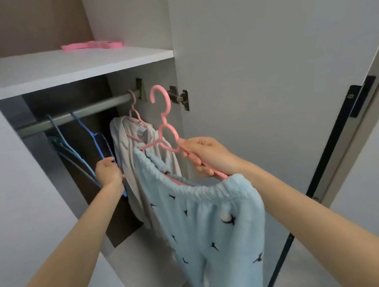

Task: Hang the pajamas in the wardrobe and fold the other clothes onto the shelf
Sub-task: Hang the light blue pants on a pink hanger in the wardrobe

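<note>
Grey wardrobe (130,17), fleecy pajamas (210,226), looped pink hanger (164,120)

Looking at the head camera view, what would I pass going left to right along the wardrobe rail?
Teal hangers → blue hanger, gripped by the left hand → first pink hanger carrying a beige garment → second pink hanger with blue pajama trousers, held off the rail by the right hand → door hinge.

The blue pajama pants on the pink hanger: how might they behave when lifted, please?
Probably floppy: the pajama pants drape limply off the pink hanger. Likely light, since the right hand alone carries them. They might slide, as the hanger tilts.
</note>
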`<state>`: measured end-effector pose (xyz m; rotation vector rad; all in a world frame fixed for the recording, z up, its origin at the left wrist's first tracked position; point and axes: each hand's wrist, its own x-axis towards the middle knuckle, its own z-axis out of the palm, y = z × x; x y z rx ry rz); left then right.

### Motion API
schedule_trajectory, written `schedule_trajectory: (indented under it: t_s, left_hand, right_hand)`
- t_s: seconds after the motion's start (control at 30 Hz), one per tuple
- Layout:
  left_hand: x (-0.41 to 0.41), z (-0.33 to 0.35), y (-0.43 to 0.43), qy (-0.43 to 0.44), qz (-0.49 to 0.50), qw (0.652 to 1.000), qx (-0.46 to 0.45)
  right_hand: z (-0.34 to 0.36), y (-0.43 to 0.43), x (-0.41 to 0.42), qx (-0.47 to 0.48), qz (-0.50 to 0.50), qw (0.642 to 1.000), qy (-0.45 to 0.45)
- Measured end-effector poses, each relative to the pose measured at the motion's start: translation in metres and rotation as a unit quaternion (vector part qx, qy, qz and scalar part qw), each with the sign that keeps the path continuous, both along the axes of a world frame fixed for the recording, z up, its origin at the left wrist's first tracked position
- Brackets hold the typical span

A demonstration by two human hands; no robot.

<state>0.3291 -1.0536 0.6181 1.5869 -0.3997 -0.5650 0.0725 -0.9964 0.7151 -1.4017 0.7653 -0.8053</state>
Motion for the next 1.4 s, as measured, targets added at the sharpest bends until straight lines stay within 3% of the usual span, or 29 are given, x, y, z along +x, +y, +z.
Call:
schedule_trajectory:
  t_s: [0.23, 0.63, 0.8, 1.1, 1.4]
  left_hand:
    - [0.027, 0.003, 0.024, 0.022, 0.045, 0.999, 0.002]
    - [0.056, -0.013, 0.030, 0.036, -0.027, 0.999, 0.012]
    - [0.068, -0.012, 0.024, 0.004, -0.042, 0.999, 0.023]
    - [0.072, -0.015, -0.001, -0.033, -0.016, 0.999, 0.020]
    - [0.073, -0.024, -0.021, -0.089, 0.023, 0.996, 0.020]
  right_hand:
    - [0.004, -0.022, 0.052, -0.034, -0.006, 0.999, -0.016]
    - [-0.011, -0.062, 0.143, -0.110, -0.066, 0.992, 0.010]
    - [-0.019, -0.074, 0.170, -0.148, -0.077, 0.986, 0.000]
    - [-0.059, -0.119, 0.208, -0.129, -0.075, 0.988, -0.025]
    - [-0.067, -0.174, 0.243, -0.109, -0.055, 0.993, 0.010]
